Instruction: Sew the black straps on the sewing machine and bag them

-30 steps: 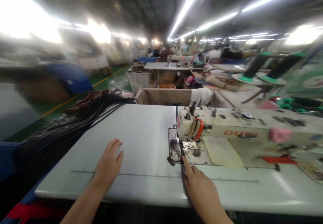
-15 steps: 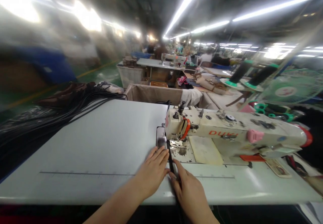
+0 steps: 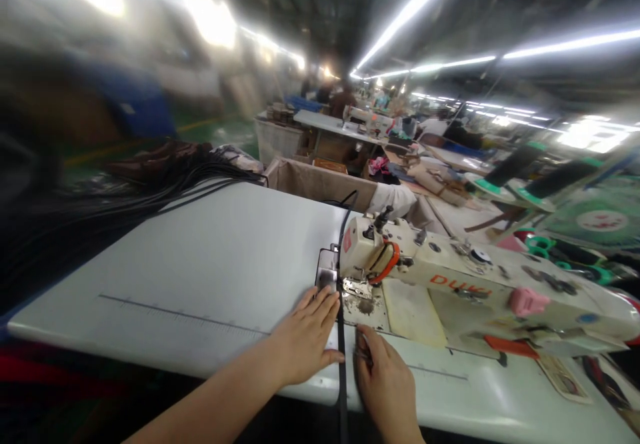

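Observation:
A narrow black strap (image 3: 342, 384) runs from the table's front edge, past the needle area of the sewing machine (image 3: 420, 267), and on to the far side. My left hand (image 3: 307, 337) lies flat beside the strap, fingers stretched toward the machine's metal plate (image 3: 327, 279), its thumb reaching to the strap. To the right of the strap, my right hand (image 3: 387, 381) is curled, apart from it. A small dark metal tool (image 3: 364, 356) shows between its fingers; its kind is unclear.
Many black straps (image 3: 185, 194) drape over the table's left side. Behind the white table (image 3: 215, 251) stands a fabric-lined bin (image 3: 320, 184). Thread cones (image 3: 510, 167) and a green fan (image 3: 600, 221) are at right. People and other machines appear farther back.
My right hand has come off the strap and moved slightly right, with the small tool now showing in it. My left hand stays by the strap. The view has tilted and turned left.

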Tool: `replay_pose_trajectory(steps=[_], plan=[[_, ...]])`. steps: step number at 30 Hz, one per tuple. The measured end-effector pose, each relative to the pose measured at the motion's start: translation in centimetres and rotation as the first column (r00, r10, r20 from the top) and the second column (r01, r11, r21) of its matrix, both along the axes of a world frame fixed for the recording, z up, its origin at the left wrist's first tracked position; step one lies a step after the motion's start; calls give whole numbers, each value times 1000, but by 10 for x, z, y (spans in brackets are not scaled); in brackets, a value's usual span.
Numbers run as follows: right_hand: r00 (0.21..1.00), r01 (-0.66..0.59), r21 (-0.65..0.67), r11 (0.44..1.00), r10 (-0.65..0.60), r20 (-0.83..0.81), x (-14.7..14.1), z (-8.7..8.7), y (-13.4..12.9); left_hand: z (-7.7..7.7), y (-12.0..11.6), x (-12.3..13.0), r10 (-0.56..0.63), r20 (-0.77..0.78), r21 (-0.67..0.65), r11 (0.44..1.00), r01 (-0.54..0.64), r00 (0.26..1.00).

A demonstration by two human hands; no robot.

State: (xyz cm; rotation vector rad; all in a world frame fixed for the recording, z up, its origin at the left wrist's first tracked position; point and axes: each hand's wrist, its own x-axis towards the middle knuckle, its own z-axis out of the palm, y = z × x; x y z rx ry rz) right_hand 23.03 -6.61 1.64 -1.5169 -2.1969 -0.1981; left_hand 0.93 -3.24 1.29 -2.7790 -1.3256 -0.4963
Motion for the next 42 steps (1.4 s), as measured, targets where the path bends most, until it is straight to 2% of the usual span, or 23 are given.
replay_pose_trajectory(steps=[12, 23, 35, 42], plan=[[1000, -8, -16, 1000, 8, -18, 6, -6, 3, 3, -2, 1, 19, 23, 23, 1000, -20, 1000], [1000, 11, -27, 1000, -11, -29, -2, 3, -1, 6, -3, -1, -1, 47, 4, 1000, 1, 999], [999, 16, -17, 1000, -16, -49, -5, 3, -3, 5, 0, 0, -41, 83, 95, 995, 33, 996], [998, 17, -62, 998, -21, -59, -6, 5, -5, 3, 5, -2, -34, 125, 36, 999, 30, 992]])
